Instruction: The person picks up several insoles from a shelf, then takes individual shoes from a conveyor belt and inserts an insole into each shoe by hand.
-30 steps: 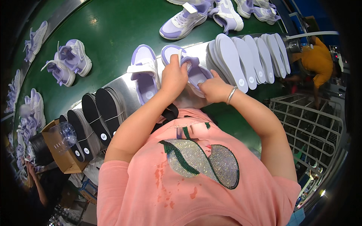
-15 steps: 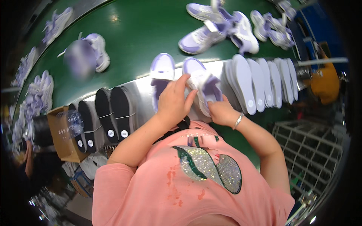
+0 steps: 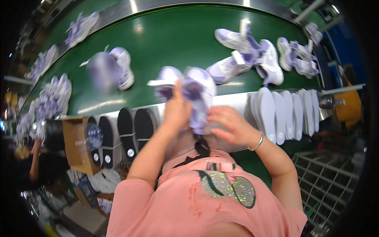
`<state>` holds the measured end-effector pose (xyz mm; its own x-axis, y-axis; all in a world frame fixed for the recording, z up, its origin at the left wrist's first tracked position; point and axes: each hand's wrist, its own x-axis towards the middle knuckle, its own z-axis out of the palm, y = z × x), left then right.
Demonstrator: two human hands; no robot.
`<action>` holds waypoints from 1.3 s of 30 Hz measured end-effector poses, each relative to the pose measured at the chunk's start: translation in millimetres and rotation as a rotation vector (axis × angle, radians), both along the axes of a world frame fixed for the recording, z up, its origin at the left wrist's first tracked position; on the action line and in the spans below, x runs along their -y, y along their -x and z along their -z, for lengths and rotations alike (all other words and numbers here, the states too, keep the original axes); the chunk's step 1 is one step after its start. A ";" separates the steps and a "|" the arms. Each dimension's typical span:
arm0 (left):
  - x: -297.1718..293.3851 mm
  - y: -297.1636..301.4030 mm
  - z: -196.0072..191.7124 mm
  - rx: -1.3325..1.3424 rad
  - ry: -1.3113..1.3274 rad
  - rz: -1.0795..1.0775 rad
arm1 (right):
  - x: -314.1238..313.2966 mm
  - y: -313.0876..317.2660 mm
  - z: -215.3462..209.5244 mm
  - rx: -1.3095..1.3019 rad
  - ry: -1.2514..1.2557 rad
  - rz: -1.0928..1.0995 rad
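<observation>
In front of me a pair of lilac and white sneakers stands side by side, blurred by motion: a left sneaker and a right sneaker. My left hand is closed at the inner side of the pair, one finger pointing up between them, and grips the right sneaker near its opening. Whether it also holds the left sneaker is hidden. Just right of the right sneaker's heel, my right hand has its fingers stretched and apart, with nothing in them.
White insoles stand in a row to the right; banded black insoles stand left, by a cardboard box. More sneakers lie on the green belt. A wire rack is at lower right. Another person's arm shows far left.
The right sneaker has turned and moved closer to the left one. My right hand has come out of its heel opening and let go. My left hand has shifted onto the sneaker's inner side.
</observation>
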<state>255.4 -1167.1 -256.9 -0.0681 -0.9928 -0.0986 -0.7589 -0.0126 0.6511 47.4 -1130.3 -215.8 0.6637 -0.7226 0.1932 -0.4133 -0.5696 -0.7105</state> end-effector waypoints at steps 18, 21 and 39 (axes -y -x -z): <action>-2.3 31.6 55.4 -0.491 -0.112 0.064 | 219.7 148.3 69.6 -0.897 -0.125 0.509; -3.3 35.8 61.9 -0.582 -0.223 0.046 | 207.9 112.1 48.3 -0.794 0.059 0.461; -37.8 59.3 51.7 -0.293 0.211 0.035 | -62.3 39.1 -9.1 -0.471 -0.108 0.552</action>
